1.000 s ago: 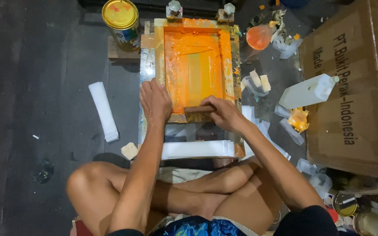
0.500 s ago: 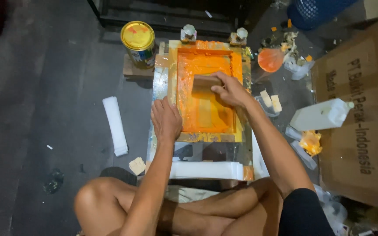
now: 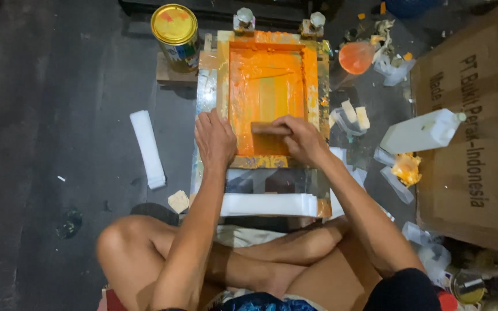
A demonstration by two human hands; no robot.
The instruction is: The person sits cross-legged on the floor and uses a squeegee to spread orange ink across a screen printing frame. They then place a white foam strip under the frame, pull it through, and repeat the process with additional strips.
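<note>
A wooden printing screen frame [image 3: 222, 75] coated in orange ink lies flat before me on the dark floor. My right hand [image 3: 301, 137] grips a small wooden squeegee [image 3: 267, 128] pressed on the lower part of the orange mesh [image 3: 269, 86]. Fingers spread, my left hand [image 3: 214, 138] presses flat on the frame's lower left corner. A stack of white strips [image 3: 269, 204] lies just in front of the frame, above my crossed legs.
A yellow-lidded paint can [image 3: 175, 29] stands at the back left on a wooden block. A white strip [image 3: 148, 148] lies left. To the right are an orange cup [image 3: 355, 56], a white jug [image 3: 422, 131], plastic scraps and a cardboard box [image 3: 474, 126].
My right hand has drawn the squeegee from the upper part of the mesh back down toward me. The left hand keeps pressing the frame's lower left corner.
</note>
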